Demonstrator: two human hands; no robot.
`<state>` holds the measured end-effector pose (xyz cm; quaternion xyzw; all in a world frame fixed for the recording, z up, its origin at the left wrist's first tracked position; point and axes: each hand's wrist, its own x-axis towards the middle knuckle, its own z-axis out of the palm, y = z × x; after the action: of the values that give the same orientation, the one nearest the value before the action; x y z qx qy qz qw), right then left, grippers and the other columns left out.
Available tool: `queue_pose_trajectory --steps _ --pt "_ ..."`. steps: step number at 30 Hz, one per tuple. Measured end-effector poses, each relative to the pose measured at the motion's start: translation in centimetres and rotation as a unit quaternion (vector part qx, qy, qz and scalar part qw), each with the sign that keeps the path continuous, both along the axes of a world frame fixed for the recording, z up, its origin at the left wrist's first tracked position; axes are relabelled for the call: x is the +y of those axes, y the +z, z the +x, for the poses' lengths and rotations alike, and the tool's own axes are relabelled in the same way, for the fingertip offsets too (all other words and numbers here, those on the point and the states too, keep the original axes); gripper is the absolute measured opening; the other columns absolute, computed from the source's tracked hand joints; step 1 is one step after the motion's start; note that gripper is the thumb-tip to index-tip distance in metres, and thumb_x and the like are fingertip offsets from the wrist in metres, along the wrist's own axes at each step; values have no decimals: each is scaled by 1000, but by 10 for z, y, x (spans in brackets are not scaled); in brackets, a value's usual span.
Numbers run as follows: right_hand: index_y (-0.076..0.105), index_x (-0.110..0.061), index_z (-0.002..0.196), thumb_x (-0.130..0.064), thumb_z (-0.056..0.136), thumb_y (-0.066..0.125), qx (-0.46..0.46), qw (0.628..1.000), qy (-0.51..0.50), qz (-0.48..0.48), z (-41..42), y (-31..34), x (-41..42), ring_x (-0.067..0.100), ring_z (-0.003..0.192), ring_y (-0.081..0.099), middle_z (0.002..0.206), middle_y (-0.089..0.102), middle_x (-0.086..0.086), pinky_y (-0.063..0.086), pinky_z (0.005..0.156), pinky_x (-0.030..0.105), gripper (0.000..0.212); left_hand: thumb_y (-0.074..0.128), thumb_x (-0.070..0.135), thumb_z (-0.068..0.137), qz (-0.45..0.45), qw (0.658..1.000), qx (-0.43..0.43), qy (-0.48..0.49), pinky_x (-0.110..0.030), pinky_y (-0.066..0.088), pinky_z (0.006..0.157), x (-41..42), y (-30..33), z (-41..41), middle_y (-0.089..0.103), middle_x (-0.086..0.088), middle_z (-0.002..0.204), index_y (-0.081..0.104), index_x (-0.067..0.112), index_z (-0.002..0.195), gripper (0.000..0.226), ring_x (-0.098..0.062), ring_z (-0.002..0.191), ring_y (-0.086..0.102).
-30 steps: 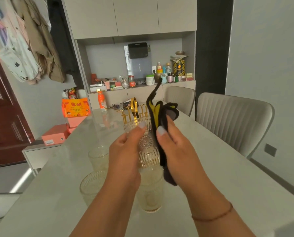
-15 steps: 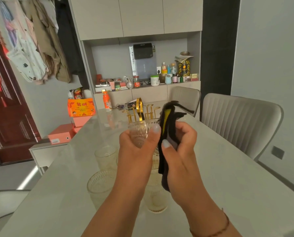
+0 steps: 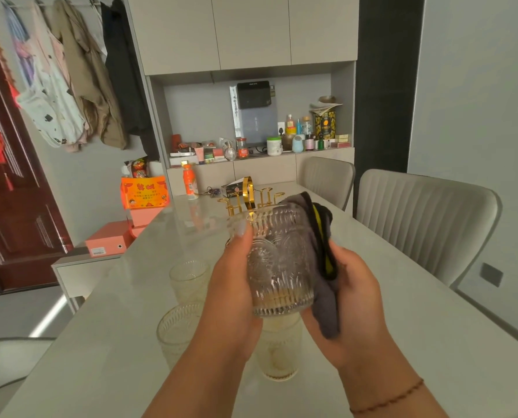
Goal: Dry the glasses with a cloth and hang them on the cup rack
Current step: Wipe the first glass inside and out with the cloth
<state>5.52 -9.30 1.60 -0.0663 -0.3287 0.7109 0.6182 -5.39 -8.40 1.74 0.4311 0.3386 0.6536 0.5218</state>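
Gold cup rack (image 3: pixel 248 197) stood bare; left hand (image 3: pixel 233 285) gripped one glass (image 3: pixel 277 267), right hand (image 3: pixel 349 285) pinched cloth (image 3: pixel 322 236) against it, three glasses (image 3: pixel 188 279) waiting on bench (image 3: pixel 402 312).

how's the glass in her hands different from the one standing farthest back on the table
The held glass is lifted off the table in the left hand, with the cloth against it; the far glass stands untouched on the table. The held one looks clear, the far one yellowish. Both are ribbed tumblers.
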Motion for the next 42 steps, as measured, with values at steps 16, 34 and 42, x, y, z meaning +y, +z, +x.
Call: queue_pose_trajectory --steps 16,34,42 --pt "66 -18 112 -27 77 51 -69 997 -27 37 -3 5 -2 15 88 73 99 76 4 59 69 26 39 75 58 64 51 996 -16 -69 -37 58 85 -9 -3 -7 70 -9 122 57 16 131 81 -26 112 67" --pt "61 -32 118 -30 82 61 -165 967 -179 75 -10 -5 -4 15 103 68 111 72 -3 56 86 34 36 56 83 66 39 995 68 61 -42 55 87 -14 -6 2 72 1 109 56 32 112 69 -18 104 69" --pt "61 -27 121 -32 82 58 -155 977 -128 71 -8 2 -8 14 98 70 106 74 -2 57 78 29 39 88 66 37 93 993 72 -13 -41 54 91 -13 -6 -1 72 1 118 62 30 119 93 -21 112 68"
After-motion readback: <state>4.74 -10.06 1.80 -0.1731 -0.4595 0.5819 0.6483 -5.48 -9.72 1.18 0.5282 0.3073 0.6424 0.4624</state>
